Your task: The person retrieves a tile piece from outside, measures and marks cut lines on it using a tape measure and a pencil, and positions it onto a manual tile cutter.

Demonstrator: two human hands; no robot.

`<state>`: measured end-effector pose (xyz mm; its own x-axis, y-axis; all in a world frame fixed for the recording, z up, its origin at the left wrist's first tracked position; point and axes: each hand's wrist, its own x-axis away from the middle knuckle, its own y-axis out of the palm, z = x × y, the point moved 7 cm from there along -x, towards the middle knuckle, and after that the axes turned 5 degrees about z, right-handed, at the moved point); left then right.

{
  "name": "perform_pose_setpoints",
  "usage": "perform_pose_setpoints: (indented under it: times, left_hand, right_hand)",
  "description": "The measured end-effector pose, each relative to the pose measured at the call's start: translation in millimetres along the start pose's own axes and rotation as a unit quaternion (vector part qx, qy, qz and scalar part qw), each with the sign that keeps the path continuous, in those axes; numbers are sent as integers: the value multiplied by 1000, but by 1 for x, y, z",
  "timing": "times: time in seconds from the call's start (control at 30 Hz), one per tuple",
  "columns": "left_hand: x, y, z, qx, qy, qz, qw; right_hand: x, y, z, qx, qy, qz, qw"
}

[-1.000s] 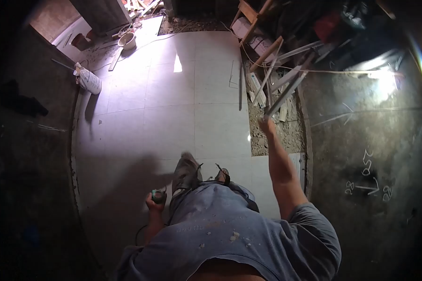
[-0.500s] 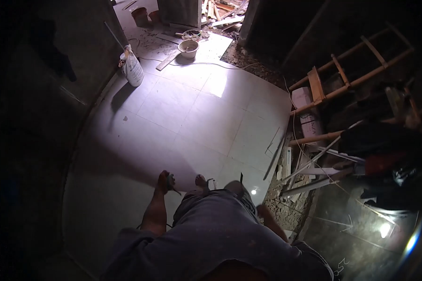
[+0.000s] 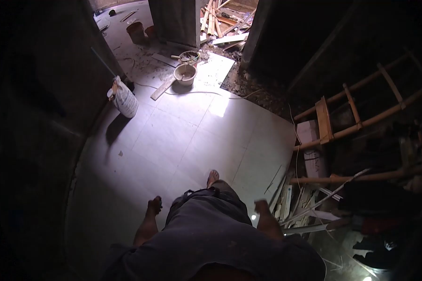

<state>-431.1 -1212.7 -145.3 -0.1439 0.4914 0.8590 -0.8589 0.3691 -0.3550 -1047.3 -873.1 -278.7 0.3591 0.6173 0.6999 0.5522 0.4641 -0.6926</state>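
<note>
My left hand (image 3: 154, 204) hangs beside my left hip above the pale tiled floor (image 3: 164, 140). Its fingers are curled, and a small dark shape shows at them, too dim to name. On the other side, my right hand (image 3: 261, 206) swings by my right hip, smeared by motion, so its fingers cannot be made out. Nothing shows clearly in it. One bare foot (image 3: 213, 177) is out in front on the tiles, between the two hands.
A white sack (image 3: 125, 99) stands by the left wall. Ahead are a bucket (image 3: 185, 75), a board (image 3: 162, 88) and a cable across the floor. Rubble lines the floor's right edge, beside a wooden ladder (image 3: 351, 107) and scrap strips. Bamboo poles (image 3: 211, 18) lie beyond the doorway.
The sack, bucket and ladder sit lower in view. The foot has come forward. My right hand has swung forward into fuller view; the greenish thing seen at my left hand no longer shows clearly.
</note>
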Motion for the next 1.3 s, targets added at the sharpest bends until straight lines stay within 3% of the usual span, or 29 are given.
perform_pose_setpoints:
  times: [0.03,0.07,0.1,0.13,0.17,0.23,0.27,0.3,0.33,0.37,0.4,0.5,0.57,0.6,0.63,0.67,0.7,0.73,0.8,0.9,0.97,1.1,1.17,1.2,1.23,1.27,1.3]
  left_hand:
    - [-25,10,8,-144,141,-15,979]
    - [-13,11,24,-58,-12,32,998]
    - [32,19,70,-16,-83,60,995]
    - [-2,22,98,-194,201,74,957]
    - [-20,41,103,-345,464,78,812]
    - [-58,35,122,-183,360,89,910]
    - [-77,33,137,-95,307,98,942]
    - [-82,31,159,-89,234,71,965]
    - [-72,30,192,-86,157,47,983]
    - [-47,29,236,-87,81,24,993]
    - [-73,23,248,-85,90,22,992]
    - [-125,1,307,-83,85,16,993]
    - [-195,-20,330,-12,83,-15,996]
    - [-205,-30,349,37,11,-2,999]
    - [-219,-39,364,88,-59,17,994]
    - [-238,-51,390,84,-95,1,992]
    - [-254,-67,412,78,-130,-13,988]
    - [-275,-79,442,107,-103,-34,988]
    - [-311,-112,509,-12,-3,-17,1000]
    - [-321,-155,630,-139,112,1,984]
    - [-321,-179,696,-53,59,20,997]
    - [-331,-197,787,30,43,56,997]
    - [-338,-192,811,90,42,66,993]
    - [-345,-185,816,93,32,67,993]
    - [-354,-179,812,90,20,66,994]
    - [-351,-169,811,96,1,74,993]
    - [-352,-158,805,92,-5,68,993]
  right_hand:
    - [-63,-50,-23,136,-26,-78,987]
    - [-117,-118,-53,167,-32,-43,985]
    - [-201,-147,-66,244,-97,121,957]
    - [-187,-259,-127,199,-90,93,971]
    - [-217,-322,-168,245,-147,225,931]
    - [-285,-421,-243,268,-230,321,879]
    - [-314,-471,-267,123,-222,401,880]
    - [-281,-543,-304,-192,-109,346,912]
    - [-313,-563,-326,-276,-98,344,892]
    - [-325,-583,-353,-273,-112,341,892]
    - [-328,-602,-386,-271,-127,336,893]
    - [-368,-597,-451,-242,-150,311,907]
    - [-389,-557,-456,-147,-161,303,928]
    - [-389,-531,-450,-131,-126,197,963]
    - [-397,-496,-438,-54,-140,171,974]
    - [-393,-460,-426,2,-66,-10,998]
    - [-396,-412,-391,-69,62,-116,989]
    - [-381,-394,-372,-82,90,-150,981]
    - [-332,-395,-345,-226,288,-112,924]
    - [-318,-409,-334,-303,387,-90,866]
    - [-332,-435,-345,-332,419,-92,840]
    - [-442,-480,-385,-310,355,-90,877]
    - [-544,-492,-407,-317,286,-118,896]
    - [-586,-528,-436,-255,230,-101,934]
    - [-646,-549,-472,85,-79,-85,990]
    - [-690,-575,-501,115,-107,-103,982]
    - [-739,-600,-516,-28,-22,-29,999]
